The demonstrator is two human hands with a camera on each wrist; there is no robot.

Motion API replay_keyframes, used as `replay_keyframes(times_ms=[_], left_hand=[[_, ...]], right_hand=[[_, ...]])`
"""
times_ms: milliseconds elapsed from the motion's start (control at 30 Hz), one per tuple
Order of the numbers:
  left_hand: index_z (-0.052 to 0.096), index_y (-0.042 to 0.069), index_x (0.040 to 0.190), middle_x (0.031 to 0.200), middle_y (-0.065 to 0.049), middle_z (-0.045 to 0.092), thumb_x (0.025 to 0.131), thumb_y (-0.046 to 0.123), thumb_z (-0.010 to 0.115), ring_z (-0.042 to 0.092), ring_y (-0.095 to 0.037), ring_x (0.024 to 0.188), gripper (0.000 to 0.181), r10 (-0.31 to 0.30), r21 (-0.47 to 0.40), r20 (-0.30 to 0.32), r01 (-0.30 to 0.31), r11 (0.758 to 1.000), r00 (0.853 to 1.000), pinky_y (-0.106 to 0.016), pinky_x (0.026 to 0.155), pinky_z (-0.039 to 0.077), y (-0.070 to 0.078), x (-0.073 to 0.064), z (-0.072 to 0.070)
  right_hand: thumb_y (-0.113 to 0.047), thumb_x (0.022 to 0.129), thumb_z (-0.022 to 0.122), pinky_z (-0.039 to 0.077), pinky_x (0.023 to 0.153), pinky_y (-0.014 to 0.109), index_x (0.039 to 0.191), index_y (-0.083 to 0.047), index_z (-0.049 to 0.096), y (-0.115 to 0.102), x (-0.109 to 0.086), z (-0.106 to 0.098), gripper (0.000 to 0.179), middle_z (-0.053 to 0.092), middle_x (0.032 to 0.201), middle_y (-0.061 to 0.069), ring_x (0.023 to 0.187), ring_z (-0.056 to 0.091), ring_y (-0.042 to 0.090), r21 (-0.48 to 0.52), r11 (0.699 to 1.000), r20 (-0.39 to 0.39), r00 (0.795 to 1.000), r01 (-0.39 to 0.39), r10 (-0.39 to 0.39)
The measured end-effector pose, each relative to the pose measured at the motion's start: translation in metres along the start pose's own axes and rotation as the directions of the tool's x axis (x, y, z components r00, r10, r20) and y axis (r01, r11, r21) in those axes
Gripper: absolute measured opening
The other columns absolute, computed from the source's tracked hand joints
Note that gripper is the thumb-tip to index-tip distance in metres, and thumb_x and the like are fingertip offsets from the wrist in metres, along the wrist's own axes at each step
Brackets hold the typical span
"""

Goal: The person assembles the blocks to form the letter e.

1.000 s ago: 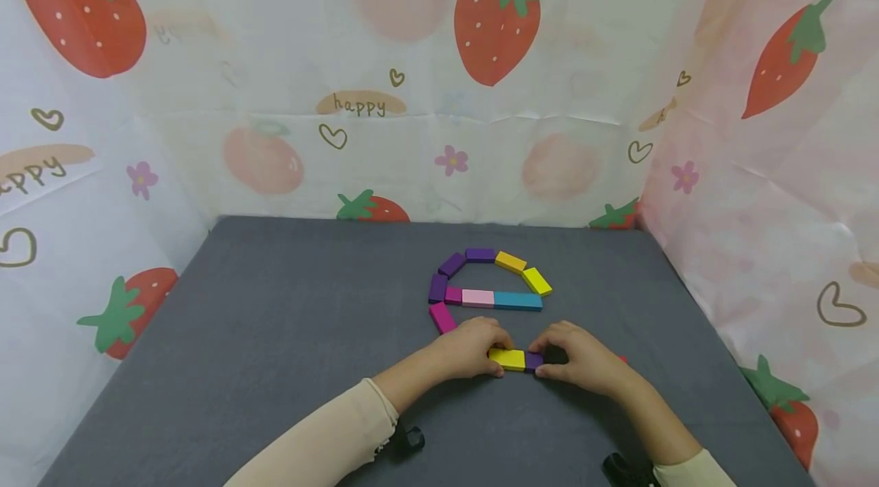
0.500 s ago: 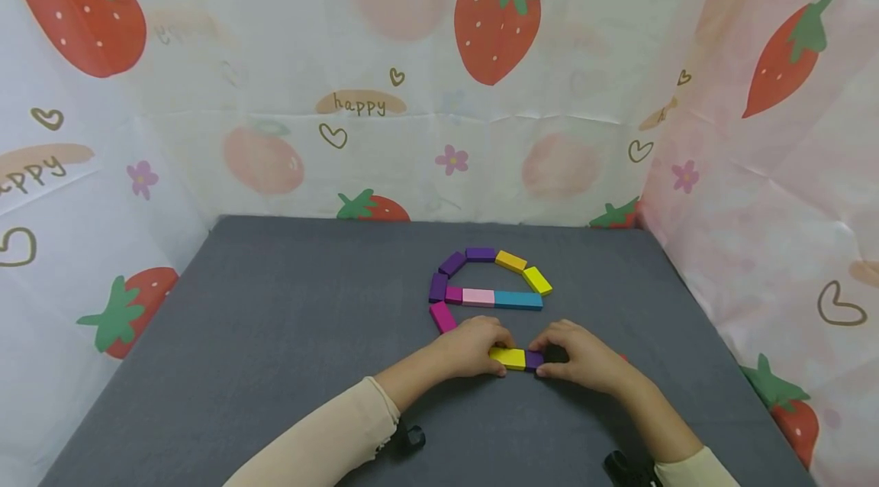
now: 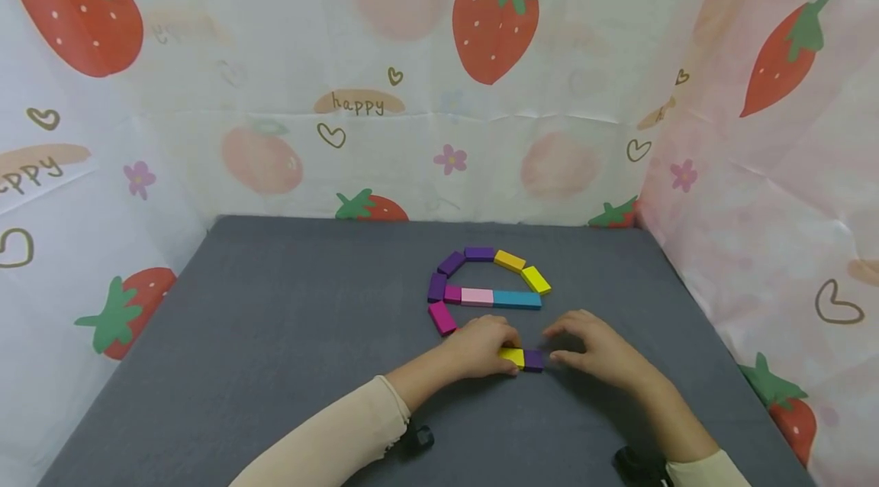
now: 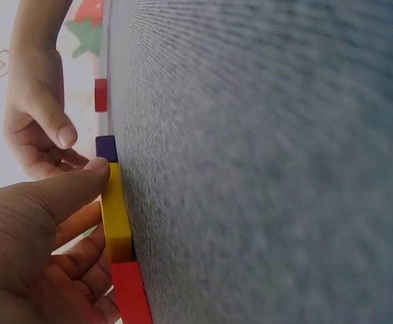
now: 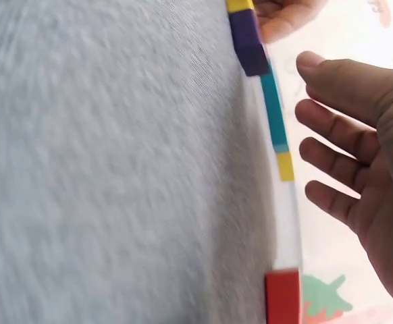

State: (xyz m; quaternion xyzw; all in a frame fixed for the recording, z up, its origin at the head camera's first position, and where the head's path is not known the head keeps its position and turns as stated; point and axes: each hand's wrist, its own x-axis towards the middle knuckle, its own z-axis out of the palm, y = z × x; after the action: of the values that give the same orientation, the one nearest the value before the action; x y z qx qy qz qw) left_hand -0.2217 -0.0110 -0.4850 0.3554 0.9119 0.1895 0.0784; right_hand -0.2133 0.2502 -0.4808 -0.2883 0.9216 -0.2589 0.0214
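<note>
My left hand (image 3: 482,347) pinches a yellow block (image 3: 511,356) between thumb and fingers on the table. A short purple block (image 3: 532,360) lies end to end with the yellow one on its right. In the left wrist view, a red block (image 4: 130,290) adjoins the yellow block's other end, hidden by my left hand in the head view. My right hand (image 3: 604,352) is just right of the purple block, fingers apart and holding nothing. The right wrist view shows a gap between its fingertips (image 5: 310,61) and the purple block.
Beyond the hands, purple, orange and yellow blocks form an arch over a row ending in a blue block (image 3: 516,300). A magenta block (image 3: 442,317) slants down from its left side. Another red block (image 5: 282,297) stands on the grey tabletop (image 3: 309,304) near my right hand.
My right hand has let go of the purple block and moved slightly right, away from it. My left hand has slid a little right along the yellow block.
</note>
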Motion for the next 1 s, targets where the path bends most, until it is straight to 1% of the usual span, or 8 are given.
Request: replay_keyframes(times_ms=[100, 233, 367, 567, 700, 833, 1000], left_hand=[[0.075, 0.019, 0.116, 0.097, 0.008, 0.063, 0.088, 0.040, 0.081, 0.052, -0.007, 0.085, 0.035, -0.004, 0.001, -0.007, 0.004, 1.000, 1.000, -0.022, 0.078, 0.046, 0.003, 0.002, 0.000], [0.076, 0.018, 0.116, 0.099, 0.008, 0.065, 0.089, 0.039, 0.080, 0.053, -0.007, 0.086, 0.035, -0.009, -0.002, -0.016, 0.009, 1.000, 1.000, -0.024, 0.081, 0.047, 0.005, 0.003, 0.000], [0.076, 0.018, 0.117, 0.099, 0.008, 0.066, 0.090, 0.039, 0.080, 0.053, -0.007, 0.087, 0.035, -0.017, 0.002, -0.019, 0.017, 1.000, 1.000, -0.025, 0.084, 0.047, 0.007, 0.004, 0.001], [0.076, 0.018, 0.114, 0.096, 0.008, 0.064, 0.089, 0.040, 0.080, 0.052, -0.008, 0.086, 0.034, -0.027, 0.011, -0.018, 0.028, 1.000, 0.999, -0.026, 0.082, 0.045, 0.009, 0.006, 0.002], [0.076, 0.019, 0.113, 0.095, 0.009, 0.064, 0.089, 0.040, 0.080, 0.051, -0.008, 0.086, 0.033, -0.033, 0.015, -0.014, 0.034, 0.999, 0.999, -0.027, 0.082, 0.044, 0.010, 0.007, 0.004], [0.076, 0.020, 0.112, 0.095, 0.009, 0.063, 0.089, 0.040, 0.080, 0.051, -0.008, 0.086, 0.031, -0.042, 0.011, -0.009, 0.042, 0.999, 0.999, -0.027, 0.082, 0.044, 0.010, 0.008, 0.005], [0.076, 0.020, 0.113, 0.096, 0.009, 0.063, 0.090, 0.039, 0.079, 0.051, -0.009, 0.087, 0.031, -0.052, 0.013, -0.003, 0.052, 0.999, 0.999, -0.028, 0.085, 0.045, 0.012, 0.009, 0.006]], right_hand=[[-0.020, 0.088, 0.083, 0.050, 0.098, 0.049, 0.117, -0.019, 0.074, 0.004, -0.004, -0.005, 0.030, 0.068, 0.117, -0.011, 0.114, 0.059, 0.017, -0.016, 1.000, -0.043, 0.999, 0.002, -0.002], [-0.017, 0.087, 0.083, 0.050, 0.098, 0.050, 0.117, -0.016, 0.074, 0.010, -0.009, -0.010, 0.031, 0.068, 0.118, -0.008, 0.115, 0.059, 0.019, -0.026, 1.000, -0.080, 0.997, 0.001, -0.003], [-0.016, 0.086, 0.083, 0.048, 0.099, 0.052, 0.117, -0.013, 0.074, 0.016, -0.015, -0.015, 0.032, 0.068, 0.119, -0.005, 0.117, 0.059, 0.022, -0.033, 0.999, -0.109, 0.994, -0.005, 0.001], [-0.016, 0.087, 0.083, 0.048, 0.099, 0.054, 0.119, -0.013, 0.074, 0.025, -0.024, -0.022, 0.033, 0.069, 0.121, -0.002, 0.118, 0.059, 0.025, -0.036, 0.999, -0.140, 0.990, -0.037, 0.031], [-0.016, 0.087, 0.082, 0.048, 0.098, 0.055, 0.118, -0.012, 0.074, 0.030, -0.031, -0.027, 0.032, 0.068, 0.121, -0.001, 0.118, 0.059, 0.026, -0.027, 0.998, -0.147, 0.988, -0.051, 0.046], [-0.018, 0.089, 0.082, 0.048, 0.097, 0.053, 0.119, -0.014, 0.074, 0.034, -0.038, -0.030, 0.031, 0.068, 0.122, -0.002, 0.118, 0.058, 0.024, -0.032, 0.998, -0.135, 0.989, -0.060, 0.055], [-0.020, 0.089, 0.081, 0.048, 0.097, 0.049, 0.119, -0.015, 0.074, 0.041, -0.046, -0.034, 0.031, 0.067, 0.123, -0.003, 0.118, 0.058, 0.022, -0.026, 0.998, -0.128, 0.991, -0.050, 0.047]])
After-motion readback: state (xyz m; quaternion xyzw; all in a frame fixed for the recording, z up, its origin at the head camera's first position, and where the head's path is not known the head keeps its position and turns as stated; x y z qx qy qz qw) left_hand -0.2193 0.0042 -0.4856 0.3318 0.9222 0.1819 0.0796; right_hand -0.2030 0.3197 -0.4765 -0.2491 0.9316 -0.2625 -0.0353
